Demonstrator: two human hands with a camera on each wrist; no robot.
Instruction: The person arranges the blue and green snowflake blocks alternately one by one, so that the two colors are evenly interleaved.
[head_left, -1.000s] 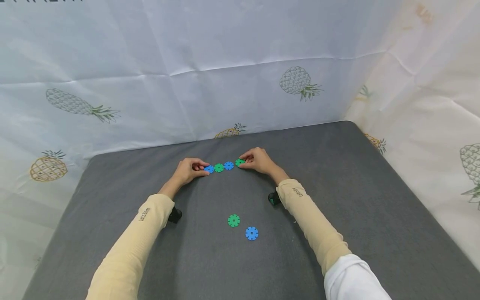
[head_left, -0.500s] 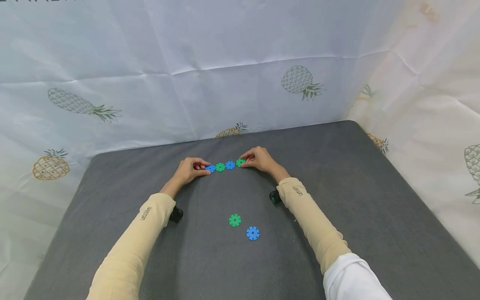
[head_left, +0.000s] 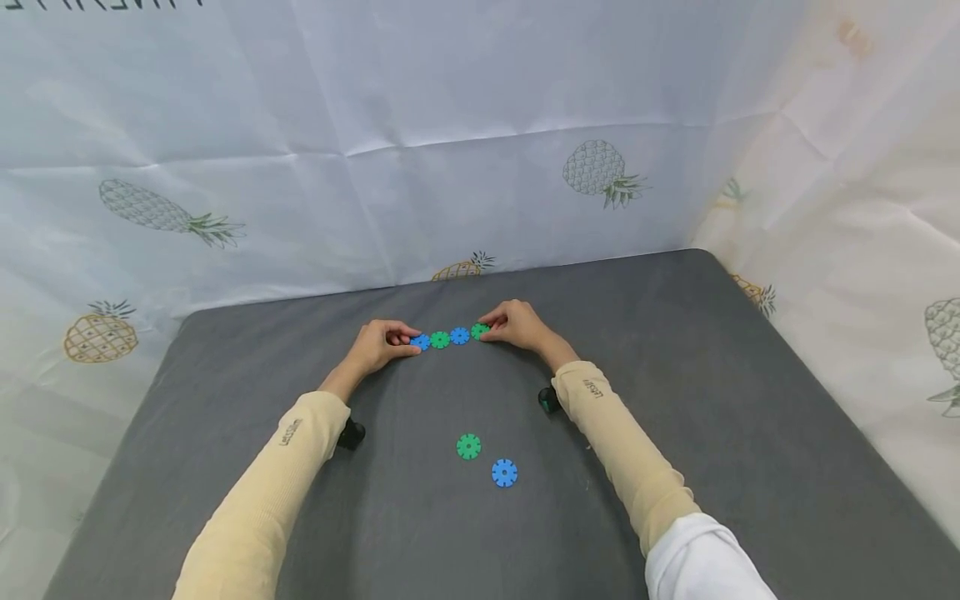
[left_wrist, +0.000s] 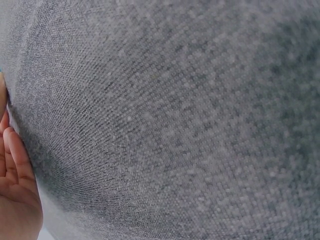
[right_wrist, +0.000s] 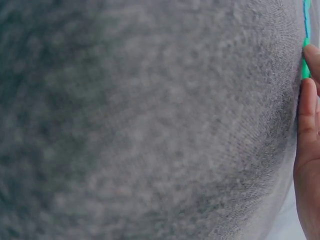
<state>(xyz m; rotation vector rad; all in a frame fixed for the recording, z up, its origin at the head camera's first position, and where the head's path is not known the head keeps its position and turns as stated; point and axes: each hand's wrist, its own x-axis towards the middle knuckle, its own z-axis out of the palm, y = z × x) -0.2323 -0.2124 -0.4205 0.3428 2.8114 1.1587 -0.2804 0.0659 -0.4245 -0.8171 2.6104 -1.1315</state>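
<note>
- Row of four toothed discs (head_left: pixel 450 337) lies flat at the far middle of the grey bench (head_left: pixel 750 417), long axis running left to right, colours alternating blue and green.
- Left hand (head_left: pixel 377 345): fingers curled, pinching the blue end disc (head_left: pixel 420 342).
- Right hand (head_left: pixel 517 325): fingers pinching the green end disc (head_left: pixel 480 331).
- Nearer the person, a loose green disc (head_left: pixel 468 446) and a loose blue disc (head_left: pixel 504 472) lie flat, just beside each other.
</note>
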